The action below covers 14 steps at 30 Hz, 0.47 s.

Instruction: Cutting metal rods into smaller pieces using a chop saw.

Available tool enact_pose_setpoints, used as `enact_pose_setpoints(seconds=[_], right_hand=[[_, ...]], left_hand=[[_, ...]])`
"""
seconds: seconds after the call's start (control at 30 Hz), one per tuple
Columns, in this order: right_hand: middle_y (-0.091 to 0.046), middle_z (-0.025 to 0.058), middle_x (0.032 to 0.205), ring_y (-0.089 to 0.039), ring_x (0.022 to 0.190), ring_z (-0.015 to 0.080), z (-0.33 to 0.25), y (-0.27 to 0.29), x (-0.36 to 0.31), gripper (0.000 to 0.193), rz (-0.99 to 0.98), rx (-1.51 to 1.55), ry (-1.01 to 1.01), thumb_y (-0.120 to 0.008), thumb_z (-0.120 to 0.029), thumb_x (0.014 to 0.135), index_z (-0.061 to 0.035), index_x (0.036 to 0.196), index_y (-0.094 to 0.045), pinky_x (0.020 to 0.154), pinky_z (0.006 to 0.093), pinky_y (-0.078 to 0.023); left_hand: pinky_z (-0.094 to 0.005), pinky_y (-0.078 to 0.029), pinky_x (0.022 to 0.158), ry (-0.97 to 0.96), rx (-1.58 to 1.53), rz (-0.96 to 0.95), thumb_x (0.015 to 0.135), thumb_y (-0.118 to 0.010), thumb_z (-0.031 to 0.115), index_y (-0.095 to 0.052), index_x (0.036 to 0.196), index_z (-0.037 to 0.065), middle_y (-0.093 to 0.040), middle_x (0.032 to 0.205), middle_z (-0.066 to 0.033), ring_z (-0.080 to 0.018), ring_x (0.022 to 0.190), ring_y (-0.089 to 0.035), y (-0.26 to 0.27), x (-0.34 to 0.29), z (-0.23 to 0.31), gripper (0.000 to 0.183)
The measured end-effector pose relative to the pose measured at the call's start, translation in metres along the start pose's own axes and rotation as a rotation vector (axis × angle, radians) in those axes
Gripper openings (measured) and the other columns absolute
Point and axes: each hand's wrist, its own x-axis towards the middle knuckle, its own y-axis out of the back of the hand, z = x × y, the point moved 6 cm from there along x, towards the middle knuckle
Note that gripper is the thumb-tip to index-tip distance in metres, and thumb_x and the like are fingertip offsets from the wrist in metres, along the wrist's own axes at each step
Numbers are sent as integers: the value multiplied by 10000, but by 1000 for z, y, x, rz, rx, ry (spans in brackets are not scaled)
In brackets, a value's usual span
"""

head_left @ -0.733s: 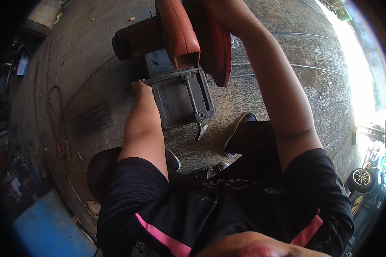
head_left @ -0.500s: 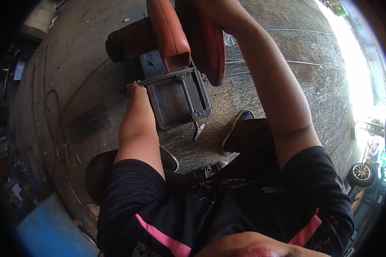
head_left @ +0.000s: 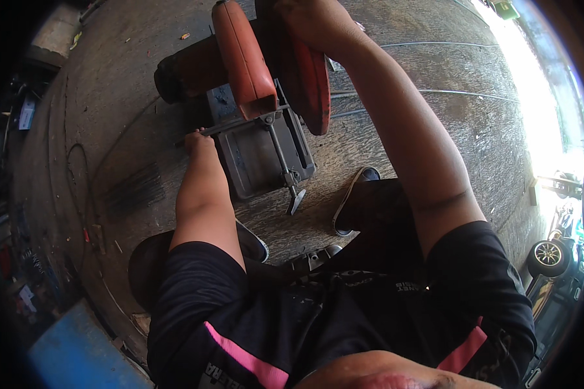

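Observation:
A cut-off saw [head_left: 243, 58] with a worn orange-red housing and guard stands on the floor in front of me. My right hand [head_left: 315, 26] is on top of the saw head, its fingers bent round a grip that is mostly hidden at the picture's upper edge. A thin metal bar [head_left: 224, 128] lies across the saw's grey base [head_left: 250, 162], under the head. At the bar's left end, my left hand [head_left: 198, 139] is closed round it. The base's clamp screw [head_left: 279, 152] ends in a small crank handle [head_left: 296, 202] pointing toward me. The blade is hidden.
My shoes [head_left: 353, 201] flank the near side of the saw. A dark cable [head_left: 84, 168] curves along the floor at left. Long thin rods [head_left: 435, 92] lie to the right. A blue panel [head_left: 84, 350] stands lower left, and a wheeled vehicle [head_left: 548, 258] is at far right.
The saw head and my right hand sit slightly lower and further left in the picture. Part of this is the whole view shifting. Both hands keep their holds.

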Motion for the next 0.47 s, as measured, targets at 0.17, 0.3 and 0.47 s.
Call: enact_pose_setpoints(seconds=[0.17, 0.3, 0.47], right_hand=[[-362, 235, 1362, -397, 1202, 452, 0, 8, -31, 619, 39, 304, -343, -553, -198, 839, -46, 1371, -277, 1004, 443, -353], [-526, 228, 1145, -513, 1098, 376, -16, 11, -77, 578, 158, 248, -401, -605, -169, 799, -60, 1323, -387, 908, 397, -439], [-409, 220, 1296, -442, 1161, 427, -37, -6, -140, 664, 136, 414, -364, -577, -84, 783, -103, 1384, -295, 988, 440, -383]], left_hand=[[-371, -544, 673, 14, 21, -56, 928, -402, 151, -457, 1012, -58, -584, 827, -125, -242, 685, -604, 0, 12, -1, 232], [-445, -516, 801, -2, 110, -182, 939, -331, 133, -473, 1082, -10, -586, 947, -118, -269, 818, -602, -9, 32, -8, 247], [-472, -482, 873, -95, 309, -497, 944, -392, 255, -335, 1309, 14, -546, 1165, -144, -287, 1036, -560, -13, 58, -9, 441]])
